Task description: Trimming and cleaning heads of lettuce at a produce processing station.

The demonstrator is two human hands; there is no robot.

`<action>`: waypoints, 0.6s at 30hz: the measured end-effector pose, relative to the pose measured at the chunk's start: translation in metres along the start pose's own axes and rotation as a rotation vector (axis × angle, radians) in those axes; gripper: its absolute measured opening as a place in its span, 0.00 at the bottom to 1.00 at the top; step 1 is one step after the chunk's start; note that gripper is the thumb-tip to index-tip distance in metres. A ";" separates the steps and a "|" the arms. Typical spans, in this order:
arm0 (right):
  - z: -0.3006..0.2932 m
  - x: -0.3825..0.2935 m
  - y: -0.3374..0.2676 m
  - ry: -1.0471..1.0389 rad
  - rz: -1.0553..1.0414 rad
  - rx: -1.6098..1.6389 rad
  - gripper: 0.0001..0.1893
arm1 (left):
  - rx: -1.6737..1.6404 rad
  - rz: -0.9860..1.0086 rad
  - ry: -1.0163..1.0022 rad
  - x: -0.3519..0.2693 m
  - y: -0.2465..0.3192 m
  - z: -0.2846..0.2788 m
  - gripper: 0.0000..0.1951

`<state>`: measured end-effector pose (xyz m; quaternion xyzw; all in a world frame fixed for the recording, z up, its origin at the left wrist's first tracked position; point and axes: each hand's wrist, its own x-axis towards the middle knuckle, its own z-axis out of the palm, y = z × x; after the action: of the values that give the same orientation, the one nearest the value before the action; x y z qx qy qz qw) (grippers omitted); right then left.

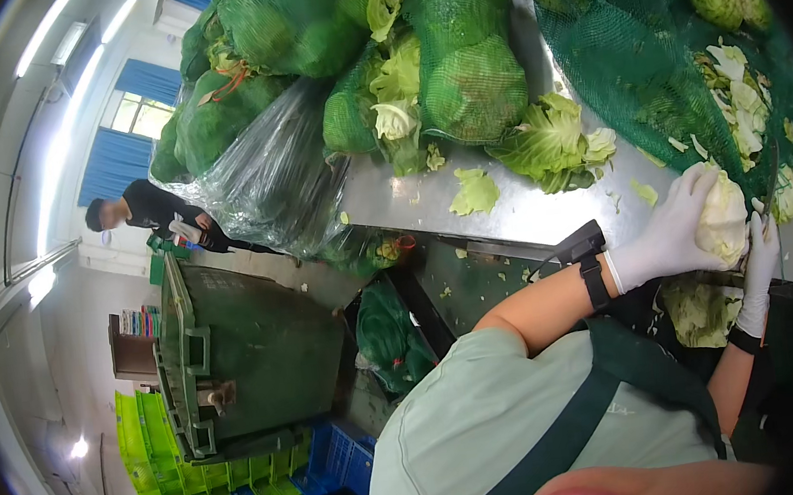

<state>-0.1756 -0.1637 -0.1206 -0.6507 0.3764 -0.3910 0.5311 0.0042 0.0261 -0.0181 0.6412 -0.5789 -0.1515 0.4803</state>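
Observation:
My left hand [681,227], in a white glove, holds a pale, trimmed cabbage head [722,220] above the near edge of a metal table [398,190]. My right hand [758,266], also gloved, is close against the cabbage's right side. A small thin thing shows at its fingertips, too unclear to name, and its grip is partly hidden. Below the hands is a large loose cabbage leaf [703,311]. Beyond them lies a green mesh sack [636,60] with cabbages and leaf scraps [736,93] on and around it.
Full mesh sacks of cabbages [474,89] and loose leaves [548,147] lie on the table. Left stand clear plastic wrapping [274,166] around sacks, a large green wheeled bin [256,347], a dark crate with netting [394,333] and stacked lime crates [191,489]. Another person [164,212] stands farther off.

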 end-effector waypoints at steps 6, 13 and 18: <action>-0.003 0.001 0.001 -0.029 -0.010 -0.056 0.17 | 0.025 0.006 0.011 0.001 -0.003 0.001 0.62; -0.002 0.001 -0.002 -0.028 -0.017 -0.057 0.17 | 0.037 -0.013 -0.005 0.003 0.000 -0.001 0.62; -0.002 0.000 -0.002 -0.040 0.051 0.009 0.17 | 0.049 -0.036 -0.025 0.004 0.002 -0.002 0.62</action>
<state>-0.1775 -0.1644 -0.1184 -0.6461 0.3803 -0.3661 0.5513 0.0057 0.0238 -0.0136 0.6612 -0.5766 -0.1540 0.4546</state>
